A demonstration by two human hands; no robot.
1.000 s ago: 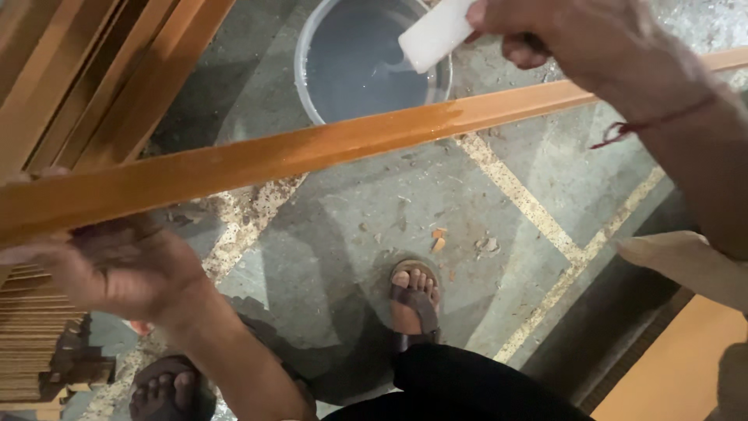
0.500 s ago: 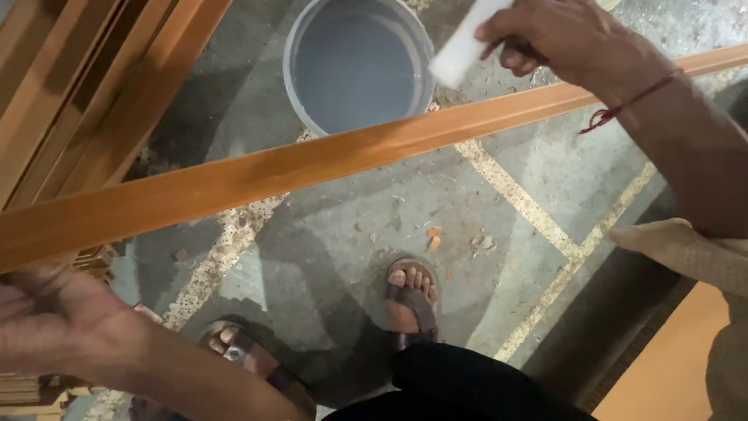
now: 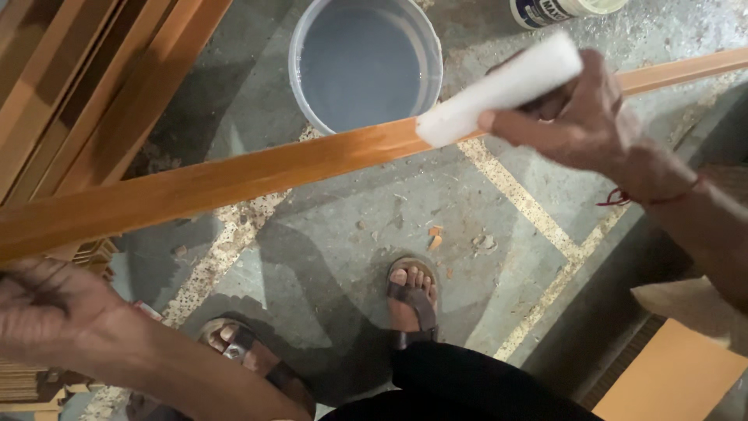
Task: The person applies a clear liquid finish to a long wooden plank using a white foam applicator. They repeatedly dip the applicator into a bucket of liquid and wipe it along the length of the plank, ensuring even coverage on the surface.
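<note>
The grey concrete floor [image 3: 327, 210], crossed by pale inlaid strips, carries a water-filled bucket [image 3: 365, 62], sawdust, and stacked wooden planks [image 3: 93, 86] leftward.

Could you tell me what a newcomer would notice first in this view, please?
A long orange wooden strip runs across the middle of the view, above the floor. The right hand presses a white foam block onto it, while the left hand is at the lower left, under the strip's near end. Behind the strip a grey bucket stands on the concrete floor.
</note>
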